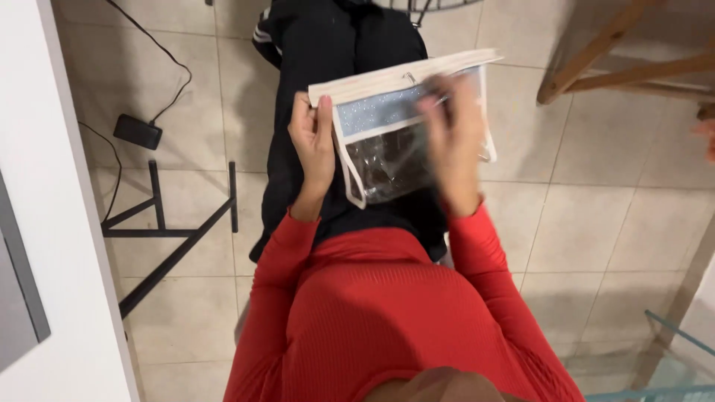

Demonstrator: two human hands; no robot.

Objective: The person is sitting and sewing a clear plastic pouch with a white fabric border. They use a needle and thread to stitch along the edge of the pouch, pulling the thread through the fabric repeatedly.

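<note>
Above the beige tiled floor (611, 223), the left hand (313, 145) has its grip closed on the clear zip pouch (402, 126); the blurred right hand (454, 145) lies across the pouch's front, grip unclear; black power brick (138, 132) left of it

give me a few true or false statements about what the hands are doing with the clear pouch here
1. Both hands hold a clear plastic pouch with pale cloth trim. True: the left hand grips its left edge and the right hand lies on its front.
2. The pouch lies flat on the floor. False: it is held up in front of the person, above the tiled floor.
3. The right hand is blurred. True.
4. A black power adapter with a cable lies on the floor. True.
5. The person wears blue sleeves. False: the sleeves are red.
6. The left hand holds the wooden chair. False: that hand is on the pouch, apart from the chair.
</note>
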